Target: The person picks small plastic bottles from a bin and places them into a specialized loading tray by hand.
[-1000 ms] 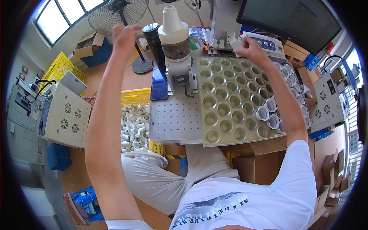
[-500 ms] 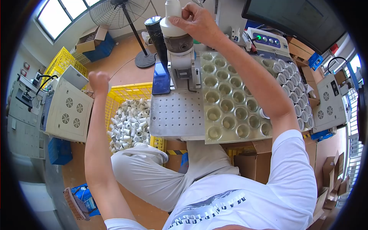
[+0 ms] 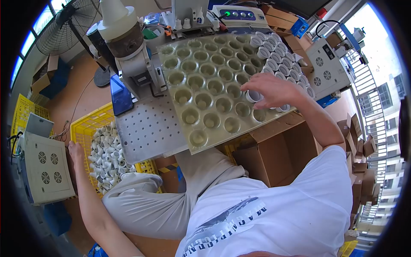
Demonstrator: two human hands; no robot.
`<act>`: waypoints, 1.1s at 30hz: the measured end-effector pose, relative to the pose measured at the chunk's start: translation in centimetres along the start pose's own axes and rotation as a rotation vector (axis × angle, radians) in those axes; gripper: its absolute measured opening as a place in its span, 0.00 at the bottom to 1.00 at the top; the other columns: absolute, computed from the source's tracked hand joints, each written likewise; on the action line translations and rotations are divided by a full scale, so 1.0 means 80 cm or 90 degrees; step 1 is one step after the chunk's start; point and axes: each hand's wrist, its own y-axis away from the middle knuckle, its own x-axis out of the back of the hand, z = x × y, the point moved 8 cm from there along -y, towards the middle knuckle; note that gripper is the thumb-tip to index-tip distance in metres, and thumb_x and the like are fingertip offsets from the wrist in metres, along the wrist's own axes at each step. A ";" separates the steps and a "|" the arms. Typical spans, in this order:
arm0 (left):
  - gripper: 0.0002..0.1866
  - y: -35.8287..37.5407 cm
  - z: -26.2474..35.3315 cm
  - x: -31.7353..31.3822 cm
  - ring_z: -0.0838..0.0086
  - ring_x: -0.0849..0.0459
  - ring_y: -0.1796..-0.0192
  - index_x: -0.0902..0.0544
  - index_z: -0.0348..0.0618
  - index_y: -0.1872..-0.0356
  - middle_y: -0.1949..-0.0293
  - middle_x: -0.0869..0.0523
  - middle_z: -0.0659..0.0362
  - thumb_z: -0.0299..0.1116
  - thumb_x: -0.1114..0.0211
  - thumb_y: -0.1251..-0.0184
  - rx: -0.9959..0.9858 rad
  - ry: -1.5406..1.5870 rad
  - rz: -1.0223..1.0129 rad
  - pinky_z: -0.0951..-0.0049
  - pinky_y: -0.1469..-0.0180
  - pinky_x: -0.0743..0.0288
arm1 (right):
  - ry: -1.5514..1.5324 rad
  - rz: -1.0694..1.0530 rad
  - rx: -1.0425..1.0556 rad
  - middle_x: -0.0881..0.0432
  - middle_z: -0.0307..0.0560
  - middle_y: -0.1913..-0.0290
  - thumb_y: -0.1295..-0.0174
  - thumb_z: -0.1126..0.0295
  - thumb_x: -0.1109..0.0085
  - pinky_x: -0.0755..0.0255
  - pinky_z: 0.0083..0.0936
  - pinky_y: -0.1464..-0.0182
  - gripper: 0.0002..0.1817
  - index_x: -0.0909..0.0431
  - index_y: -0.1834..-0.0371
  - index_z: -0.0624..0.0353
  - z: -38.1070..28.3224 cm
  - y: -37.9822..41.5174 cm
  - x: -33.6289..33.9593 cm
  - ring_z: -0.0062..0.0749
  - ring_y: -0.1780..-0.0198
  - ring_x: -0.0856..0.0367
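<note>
My right hand [image 3: 274,90] is over the clear plastic tray [image 3: 195,147] of round pockets. Its thumb and fingers are closed around a small white cup [image 3: 253,97] standing at one pocket. Similar white cups [image 3: 282,69] fill the right part of the tray, while the pockets to the left hold none. My left hand [image 3: 76,152] hangs low beside the left rim of a yellow basket [image 3: 81,128]. Its fingers are curled, and I cannot see what is in them. Inside the basket lies a heap of small white conical parts [image 3: 109,154].
Left of the tray stands a fixture with a white funnel-shaped top [image 3: 115,19], on a perforated metal plate [image 3: 147,128]. A phone [image 3: 121,95] leans beside it. Behind the tray is a control box [image 3: 239,16] with a lit green button. An open cardboard box [image 3: 278,158] sits below.
My right hand has left the white top of the fixture and moved right, down to a cup in the tray. My left hand has lowered to the basket's side. The view has turned right.
</note>
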 end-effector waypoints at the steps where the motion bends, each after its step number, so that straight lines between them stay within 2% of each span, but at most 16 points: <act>1: 0.17 -0.001 0.009 -0.008 0.42 0.23 0.51 0.27 0.29 0.56 0.55 0.21 0.35 0.33 0.51 0.39 -0.044 0.004 0.018 0.49 0.49 0.30 | 0.027 0.037 -0.001 0.22 0.53 0.49 0.48 0.61 0.36 0.34 0.37 0.42 0.27 0.27 0.43 0.57 0.001 -0.002 -0.003 0.45 0.42 0.28; 5: 0.15 0.024 0.018 0.000 0.41 0.21 0.54 0.27 0.28 0.58 0.60 0.20 0.35 0.31 0.50 0.41 -0.151 0.014 0.081 0.48 0.53 0.28 | 0.009 0.016 -0.026 0.21 0.54 0.53 0.48 0.60 0.36 0.32 0.37 0.46 0.24 0.25 0.48 0.58 -0.002 -0.005 0.041 0.46 0.46 0.25; 7: 0.15 0.029 -0.007 -0.009 0.41 0.21 0.55 0.27 0.27 0.58 0.61 0.19 0.35 0.30 0.51 0.41 -0.125 0.035 0.058 0.49 0.54 0.28 | -0.108 0.050 -0.061 0.21 0.53 0.58 0.49 0.59 0.36 0.30 0.35 0.52 0.24 0.24 0.50 0.60 0.014 -0.015 0.083 0.44 0.54 0.22; 8: 0.15 0.030 -0.020 -0.015 0.41 0.21 0.56 0.27 0.27 0.58 0.61 0.19 0.35 0.30 0.51 0.41 -0.109 0.057 0.024 0.49 0.55 0.27 | -0.157 0.114 -0.063 0.21 0.51 0.61 0.50 0.58 0.35 0.30 0.33 0.55 0.25 0.24 0.52 0.61 0.024 -0.027 0.099 0.41 0.57 0.22; 9: 0.12 0.053 -0.010 -0.002 0.44 0.22 0.52 0.24 0.29 0.61 0.54 0.22 0.35 0.26 0.48 0.43 -0.003 0.136 -0.054 0.54 0.51 0.27 | -0.203 0.181 -0.065 0.22 0.50 0.63 0.52 0.58 0.35 0.29 0.32 0.57 0.26 0.25 0.53 0.62 0.038 -0.045 0.118 0.39 0.61 0.22; 10: 0.12 0.047 -0.023 -0.004 0.44 0.22 0.52 0.24 0.29 0.61 0.54 0.22 0.35 0.26 0.48 0.43 -0.002 0.136 -0.046 0.54 0.51 0.27 | -0.235 0.275 -0.040 0.23 0.45 0.66 0.52 0.60 0.34 0.31 0.28 0.59 0.23 0.26 0.56 0.62 0.058 -0.069 0.129 0.32 0.64 0.25; 11: 0.11 0.034 -0.039 -0.024 0.46 0.22 0.52 0.20 0.29 0.64 0.54 0.22 0.37 0.24 0.46 0.45 -0.073 0.052 -0.063 0.55 0.51 0.26 | -0.267 0.369 -0.015 0.25 0.40 0.70 0.52 0.63 0.34 0.33 0.25 0.61 0.20 0.27 0.58 0.62 0.081 -0.096 0.131 0.26 0.67 0.28; 12: 0.10 0.028 -0.046 -0.032 0.47 0.21 0.52 0.18 0.30 0.67 0.55 0.23 0.38 0.23 0.44 0.47 -0.101 0.026 -0.055 0.56 0.52 0.26 | -0.269 0.374 -0.011 0.25 0.40 0.70 0.52 0.63 0.34 0.33 0.25 0.61 0.20 0.27 0.58 0.62 0.094 -0.124 0.122 0.26 0.67 0.28; 14: 0.08 0.018 -0.059 -0.048 0.49 0.21 0.54 0.14 0.31 0.72 0.56 0.23 0.40 0.21 0.41 0.51 -0.155 -0.025 -0.035 0.57 0.52 0.24 | -0.363 0.540 -0.001 0.25 0.41 0.67 0.52 0.64 0.33 0.34 0.24 0.59 0.20 0.29 0.61 0.62 0.123 -0.159 0.117 0.26 0.65 0.29; 17: 0.07 0.027 -0.052 -0.052 0.48 0.21 0.55 0.15 0.31 0.72 0.57 0.23 0.41 0.22 0.39 0.52 -0.185 -0.029 -0.042 0.57 0.53 0.25 | -0.385 0.564 -0.043 0.27 0.46 0.67 0.56 0.61 0.32 0.32 0.28 0.60 0.23 0.30 0.64 0.64 0.157 -0.203 0.084 0.32 0.66 0.29; 21: 0.07 0.034 -0.037 -0.058 0.47 0.21 0.56 0.15 0.31 0.73 0.59 0.23 0.41 0.23 0.36 0.54 -0.298 -0.092 -0.029 0.57 0.54 0.25 | -0.366 0.587 -0.025 0.30 0.44 0.69 0.56 0.60 0.31 0.33 0.27 0.59 0.23 0.32 0.67 0.63 0.160 -0.208 0.059 0.31 0.66 0.32; 24: 0.07 0.008 -0.071 -0.082 0.47 0.21 0.56 0.15 0.31 0.75 0.59 0.23 0.41 0.25 0.33 0.57 -0.201 0.183 -0.096 0.57 0.55 0.24 | -0.379 0.589 -0.019 0.33 0.43 0.70 0.56 0.61 0.29 0.34 0.27 0.59 0.23 0.34 0.69 0.63 0.160 -0.200 0.053 0.31 0.66 0.33; 26: 0.12 0.032 -0.044 -0.067 0.45 0.20 0.59 0.21 0.27 0.65 0.59 0.22 0.35 0.26 0.42 0.50 -0.223 0.081 -0.098 0.54 0.57 0.24 | -0.371 0.595 -0.023 0.34 0.42 0.71 0.56 0.63 0.29 0.35 0.27 0.61 0.23 0.35 0.70 0.63 0.157 -0.197 0.053 0.31 0.67 0.34; 28: 0.15 0.047 -0.030 -0.044 0.44 0.19 0.60 0.24 0.24 0.60 0.59 0.22 0.33 0.26 0.46 0.46 -0.220 0.026 -0.082 0.52 0.58 0.24 | -0.368 0.626 0.017 0.34 0.42 0.71 0.56 0.64 0.29 0.35 0.28 0.62 0.22 0.35 0.71 0.63 0.145 -0.193 0.061 0.31 0.68 0.35; 31: 0.17 0.071 0.000 -0.024 0.43 0.18 0.63 0.29 0.23 0.57 0.61 0.22 0.29 0.26 0.54 0.44 -0.183 0.075 -0.097 0.51 0.58 0.23 | -0.371 0.629 0.002 0.34 0.42 0.73 0.56 0.64 0.29 0.36 0.28 0.62 0.22 0.35 0.73 0.63 0.145 -0.190 0.062 0.30 0.68 0.35; 33: 0.16 0.088 0.011 0.005 0.43 0.18 0.65 0.28 0.22 0.59 0.62 0.21 0.29 0.26 0.54 0.44 -0.063 0.205 -0.095 0.51 0.60 0.23 | -0.377 0.629 0.006 0.34 0.42 0.73 0.56 0.64 0.29 0.36 0.28 0.62 0.22 0.35 0.73 0.63 0.145 -0.189 0.062 0.30 0.68 0.35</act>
